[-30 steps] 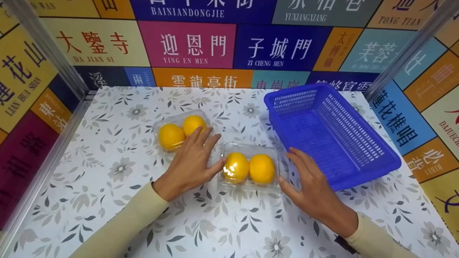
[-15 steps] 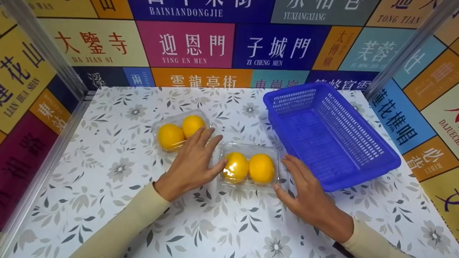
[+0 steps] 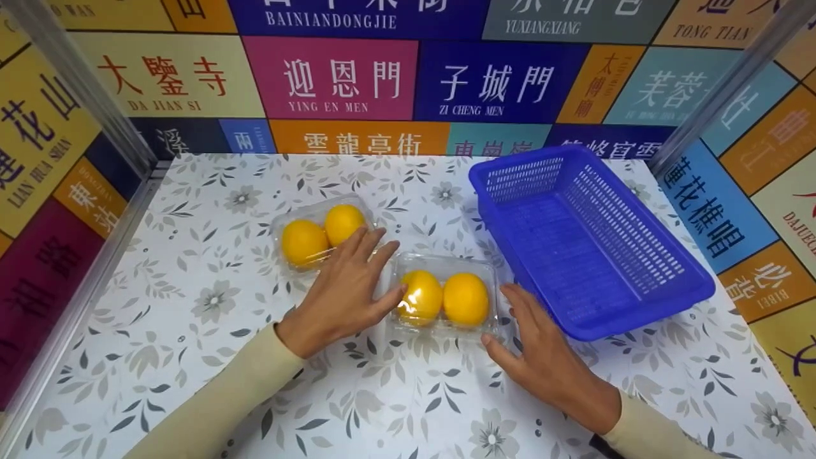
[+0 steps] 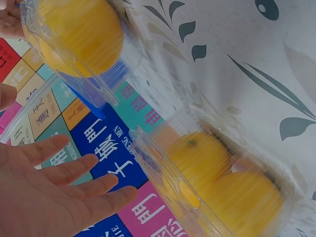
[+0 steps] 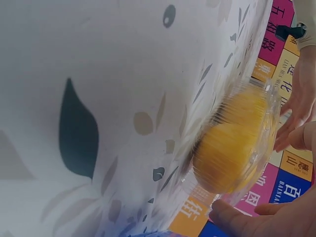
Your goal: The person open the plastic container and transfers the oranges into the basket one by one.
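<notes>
Two clear plastic clamshell boxes lie on the table, each with two oranges inside. The nearer box (image 3: 446, 262), holding its oranges (image 3: 465, 299), sits between my hands. My left hand (image 3: 344, 296) has its fingers spread, its thumb right at that box's left side. Its fingertips overlap the farther box (image 3: 313, 213) and partly hide an orange in it. My right hand (image 3: 551, 360) is beside the nearer box's right side, thumb near the front corner, fingers extended. In the right wrist view, my right fingers (image 5: 232, 219) reach right at the lower edge of the box.
A blue plastic basket (image 3: 574, 255) with slotted walls stands at the right, close beyond my right hand. The table (image 3: 210, 357) wears a white cloth printed with leaves and flowers. Panels with large lettering (image 3: 331, 83) rise behind and at both sides.
My right hand has come down and slightly left, away from the basket's rim and along the nearer box's right side. The left hand has barely shifted; boxes and basket stay put.
</notes>
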`<state>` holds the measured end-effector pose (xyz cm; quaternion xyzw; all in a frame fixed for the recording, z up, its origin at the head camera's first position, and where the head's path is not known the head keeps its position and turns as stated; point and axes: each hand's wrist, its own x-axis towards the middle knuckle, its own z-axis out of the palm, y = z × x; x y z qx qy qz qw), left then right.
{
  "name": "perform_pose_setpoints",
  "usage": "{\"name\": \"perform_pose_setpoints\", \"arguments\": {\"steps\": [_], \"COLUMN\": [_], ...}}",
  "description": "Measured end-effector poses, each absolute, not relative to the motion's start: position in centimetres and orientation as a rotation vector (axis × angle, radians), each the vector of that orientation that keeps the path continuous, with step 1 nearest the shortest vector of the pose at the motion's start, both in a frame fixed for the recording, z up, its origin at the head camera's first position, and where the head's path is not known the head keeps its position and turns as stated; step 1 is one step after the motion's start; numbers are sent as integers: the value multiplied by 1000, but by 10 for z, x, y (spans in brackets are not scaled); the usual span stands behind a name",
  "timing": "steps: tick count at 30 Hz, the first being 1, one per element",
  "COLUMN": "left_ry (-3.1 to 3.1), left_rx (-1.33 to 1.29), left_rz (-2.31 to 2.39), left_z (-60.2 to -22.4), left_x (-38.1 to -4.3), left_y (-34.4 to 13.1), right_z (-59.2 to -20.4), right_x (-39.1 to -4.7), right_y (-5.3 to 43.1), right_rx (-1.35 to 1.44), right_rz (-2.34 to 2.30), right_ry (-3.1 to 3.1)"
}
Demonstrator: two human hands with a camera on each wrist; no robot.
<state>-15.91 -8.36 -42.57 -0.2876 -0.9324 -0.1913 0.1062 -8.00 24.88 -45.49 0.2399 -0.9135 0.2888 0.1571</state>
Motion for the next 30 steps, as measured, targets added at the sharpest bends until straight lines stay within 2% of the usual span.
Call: {"name": "perform_pose_setpoints", "arguments": {"steps": [13,30], "left_ry": [-2694,-2754], "left_rx": [-920,-962], "left_rz": [-567,-559], "left_z": [-431,-433], "left_x": [-159,-155], "left_y": [-79,-68], "right_z": [-461,-464], "right_x": [-77,-76], "right_y": [250,247], "right_rx": [625,415], "right_rz": [889,1061], "right_ry": [-2672,-2802]}}
